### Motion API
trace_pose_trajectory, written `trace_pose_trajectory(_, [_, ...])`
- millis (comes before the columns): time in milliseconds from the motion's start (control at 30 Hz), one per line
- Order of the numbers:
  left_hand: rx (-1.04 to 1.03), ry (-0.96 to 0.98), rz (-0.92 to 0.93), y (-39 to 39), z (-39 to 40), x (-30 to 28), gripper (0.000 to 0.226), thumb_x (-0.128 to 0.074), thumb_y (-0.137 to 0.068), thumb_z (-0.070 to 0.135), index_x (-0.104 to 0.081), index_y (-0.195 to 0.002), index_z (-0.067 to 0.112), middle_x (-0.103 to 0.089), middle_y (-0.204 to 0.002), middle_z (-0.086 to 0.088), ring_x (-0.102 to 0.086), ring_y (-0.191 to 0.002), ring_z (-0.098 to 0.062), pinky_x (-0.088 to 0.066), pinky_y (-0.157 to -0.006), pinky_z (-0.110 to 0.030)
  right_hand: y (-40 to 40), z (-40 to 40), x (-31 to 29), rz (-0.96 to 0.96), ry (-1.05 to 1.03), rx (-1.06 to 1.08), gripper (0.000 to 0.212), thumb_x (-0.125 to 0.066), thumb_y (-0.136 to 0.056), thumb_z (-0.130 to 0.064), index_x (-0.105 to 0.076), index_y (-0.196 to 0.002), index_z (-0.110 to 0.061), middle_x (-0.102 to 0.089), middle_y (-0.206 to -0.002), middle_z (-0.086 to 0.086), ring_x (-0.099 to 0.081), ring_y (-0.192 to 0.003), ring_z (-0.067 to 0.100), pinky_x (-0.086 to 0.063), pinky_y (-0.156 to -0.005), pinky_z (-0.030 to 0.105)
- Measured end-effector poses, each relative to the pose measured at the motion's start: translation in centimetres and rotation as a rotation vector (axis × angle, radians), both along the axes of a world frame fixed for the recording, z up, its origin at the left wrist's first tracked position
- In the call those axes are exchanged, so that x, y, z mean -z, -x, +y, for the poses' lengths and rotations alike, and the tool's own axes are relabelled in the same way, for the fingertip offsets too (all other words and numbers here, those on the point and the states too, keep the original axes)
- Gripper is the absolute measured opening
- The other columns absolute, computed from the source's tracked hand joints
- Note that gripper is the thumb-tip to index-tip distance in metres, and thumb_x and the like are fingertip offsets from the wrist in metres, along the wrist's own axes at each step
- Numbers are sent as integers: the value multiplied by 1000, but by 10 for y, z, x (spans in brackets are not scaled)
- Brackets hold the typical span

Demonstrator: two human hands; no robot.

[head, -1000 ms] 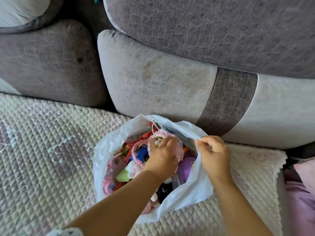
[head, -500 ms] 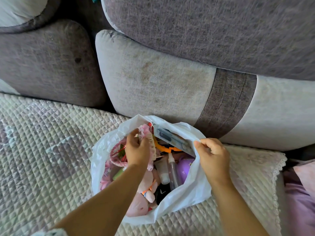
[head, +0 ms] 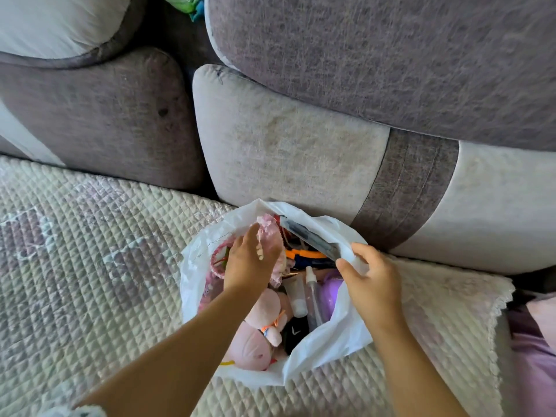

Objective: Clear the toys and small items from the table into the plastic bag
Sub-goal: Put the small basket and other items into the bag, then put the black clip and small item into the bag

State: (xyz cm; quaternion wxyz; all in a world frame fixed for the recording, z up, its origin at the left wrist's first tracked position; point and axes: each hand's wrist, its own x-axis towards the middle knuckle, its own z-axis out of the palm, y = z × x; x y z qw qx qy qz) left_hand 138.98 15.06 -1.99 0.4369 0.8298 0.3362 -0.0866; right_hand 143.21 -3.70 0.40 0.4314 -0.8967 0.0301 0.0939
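Left hand (head: 251,260) reaching into bag (head: 328,344), gripping pink frill (head: 270,233); right hand (head: 371,281) pinching bag rim.

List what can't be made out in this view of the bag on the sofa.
- Head view: the left hand covers the pink frilly item, so its grip and the toys beneath are hidden.
- The near wall of the plastic bag hides the lower contents.
- The green cloth is cut off by the top edge.
- The purple fabric is cut off by the right edge.
- The table is out of view.
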Motion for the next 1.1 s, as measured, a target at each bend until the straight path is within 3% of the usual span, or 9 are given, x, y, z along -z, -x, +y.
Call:
trace_pose_trajectory(133, [-38,-29,-53,47,9,-14,40,-56,-90,33,-52,-128,23,-47,-130,1,-51,-115,-20,-44,-97,-41,12,4,-20,-58,25,-31,36,-67,-82,-18,-60,-117,-12,-61,-119,-1,-52,-113,15,-34,-92,19])
trace_pose_trajectory(233, [-53,18,-21,88,16,-27,32,-57,-89,29,-58,-121,23,-56,-114,4,-58,-96,-14,-47,-83,-31,32,13,-37,-92,1,-93,32,-69,-81,-16,-63,-112,-13,-62,-104,-1,-56,-98,15,-34,-77,2])
trace_pose_trajectory(300, [-44,18,-9,121,21,-39,28,-57,-89,27,-60,-117,24,-64,-98,5,-60,-85,-12,-49,-75,-28,54,23,-50,-101,-8,-181,29,-69,-80,-15,-65,-108,-14,-61,-96,-4,-57,-93,15,-35,-72,5])
trace_pose_trajectory(400, [-32,-28,-18,174,31,-57,25,-59,-89,26,-62,-114,24,-61,-82,15,-56,-71,2,-42,-63,-9,95,38,-67,-62,-33,-367,28,-69,-81,-17,-65,-108,-15,-64,-100,-5,-57,-93,10,-36,-75,8])
trace_pose_trajectory(567, [68,-189,88,275,53,-89,32,-51,-91,41,-54,-122,34,-55,-91,21,-53,-76,3,-38,-68,-12,179,64,-86,-51,20,-740,27,-67,-83,-19,-64,-110,-14,-63,-99,-7,-54,-88,5,-34,-74,9])
trace_pose_trajectory(700, [-20,-216,134,366,73,-111,30,-51,-90,43,-54,-118,36,-52,-77,19,-50,-69,1,-36,-63,-12,255,97,-96,0,60,-943,30,-60,-88,-27,-60,-117,-20,-57,-99,-13,-53,-91,0,-39,-79,11])
trace_pose_trajectory(900, [-117,-221,185,511,94,-138,27,-48,-91,44,-53,-116,36,-63,-100,13,-61,-90,-9,-42,-73,-19,370,157,-126,-56,127,-1133,27,-58,-88,-29,-62,-113,-21,-62,-105,-8,-56,-96,7,-40,-82,16])
trace_pose_trajectory(1033, [-311,-192,187,634,111,-151,31,-44,-92,47,-51,-120,37,-59,-94,17,-57,-91,-5,-46,-79,-21,462,196,-140,-80,142,-1216,23,-64,-84,-24,-66,-106,-18,-64,-93,-7,-58,-90,9,-44,-81,20])
trace_pose_trajectory(1100, [-342,-194,209,651,117,-151,31,-45,-92,46,-51,-120,36,-58,-90,17,-56,-90,-5,-45,-78,-21,472,198,-143,-66,142,-1197,21,-64,-84,-24,-66,-105,-19,-65,-92,-6,-58,-89,10,-44,-80,22])
